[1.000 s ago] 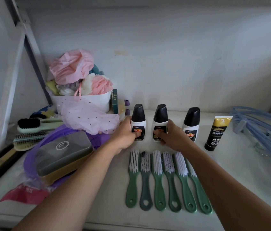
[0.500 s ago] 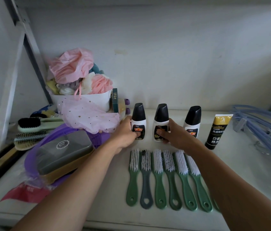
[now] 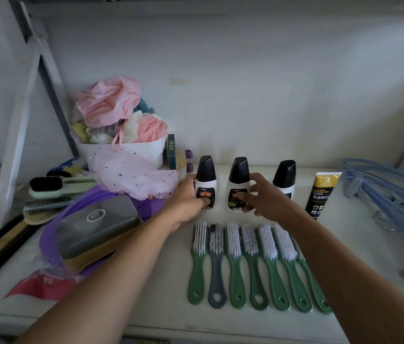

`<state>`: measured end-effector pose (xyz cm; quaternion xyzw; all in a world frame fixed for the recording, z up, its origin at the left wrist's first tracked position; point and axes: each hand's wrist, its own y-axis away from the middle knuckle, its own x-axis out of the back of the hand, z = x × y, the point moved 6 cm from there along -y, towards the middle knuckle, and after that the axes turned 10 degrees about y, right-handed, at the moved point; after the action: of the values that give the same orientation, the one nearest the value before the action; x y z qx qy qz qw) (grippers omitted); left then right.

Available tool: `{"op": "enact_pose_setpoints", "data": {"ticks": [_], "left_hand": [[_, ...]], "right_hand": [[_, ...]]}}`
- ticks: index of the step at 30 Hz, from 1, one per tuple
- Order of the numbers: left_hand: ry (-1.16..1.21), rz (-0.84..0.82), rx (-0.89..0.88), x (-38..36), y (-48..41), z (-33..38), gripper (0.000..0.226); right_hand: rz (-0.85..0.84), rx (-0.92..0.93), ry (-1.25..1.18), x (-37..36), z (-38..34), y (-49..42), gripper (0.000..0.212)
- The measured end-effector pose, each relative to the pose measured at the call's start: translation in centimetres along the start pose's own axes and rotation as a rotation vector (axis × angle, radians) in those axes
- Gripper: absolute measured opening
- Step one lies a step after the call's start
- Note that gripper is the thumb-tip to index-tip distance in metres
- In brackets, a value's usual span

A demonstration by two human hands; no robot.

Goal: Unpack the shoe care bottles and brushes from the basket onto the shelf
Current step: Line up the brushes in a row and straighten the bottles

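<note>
From here I see the left hand (image 3: 186, 202) wrapped round the left bottle (image 3: 205, 175), thumb on its label, and the right hand (image 3: 268, 199) pinching the middle bottle (image 3: 238, 175) between thumb and fingers. Both bottles stand upright on the shelf (image 3: 146, 306), with a third bottle (image 3: 284, 177) and a tube (image 3: 320, 194) to their right. The brushes (image 3: 250, 244) lie in a row just in front, and the basket (image 3: 49, 237) sits to the left.

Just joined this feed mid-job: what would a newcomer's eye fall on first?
Two hands at the back of the shelf: the left hand grips the leftmost bottle, the right hand holds the middle bottle, both upright. In front lies a neat row of white-bristled brushes; a purple basket sits left.
</note>
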<state>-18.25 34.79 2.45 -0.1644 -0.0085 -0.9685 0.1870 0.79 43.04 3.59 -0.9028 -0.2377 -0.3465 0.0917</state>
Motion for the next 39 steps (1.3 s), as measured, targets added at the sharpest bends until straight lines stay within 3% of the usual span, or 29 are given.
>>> {"op": "enact_pose_setpoints", "data": {"ticks": [5, 10, 16, 21, 26, 32, 35, 39], "left_hand": [[0.033, 0.011, -0.062, 0.1, 0.9, 1.4, 0.066], [0.059, 0.005, -0.14, 0.6, 1.8, 2.6, 0.067], [0.052, 0.03, -0.21, 1.6, 3.0, 3.4, 0.084], [0.036, 0.051, -0.216, 2.2, 4.4, 3.6, 0.092], [0.002, 0.117, -0.336, 2.1, 5.9, 4.6, 0.084], [0.059, 0.175, -0.529, 1.3, 8.2, 7.0, 0.068], [0.043, 0.103, -0.533, 0.3, 8.3, 7.4, 0.055], [-0.036, -0.028, -0.484, -1.6, 7.9, 6.8, 0.054]], "right_hand": [[0.08, 0.033, 0.042, 2.0, -1.1, 0.9, 0.049], [0.209, 0.092, 0.151, 4.6, -2.8, 3.1, 0.046], [0.382, 0.152, 0.154, 7.3, -4.5, 5.3, 0.04], [0.518, 0.137, 0.138, 8.7, -4.2, 6.6, 0.051], [0.478, 0.096, 0.194, 8.5, -3.0, 6.9, 0.067], [0.415, 0.003, 0.221, 8.1, -1.2, 6.3, 0.072], [0.393, -0.036, 0.192, 7.8, -0.7, 6.0, 0.068], [0.361, -0.068, 0.174, 6.9, 0.3, 5.5, 0.055]]}}
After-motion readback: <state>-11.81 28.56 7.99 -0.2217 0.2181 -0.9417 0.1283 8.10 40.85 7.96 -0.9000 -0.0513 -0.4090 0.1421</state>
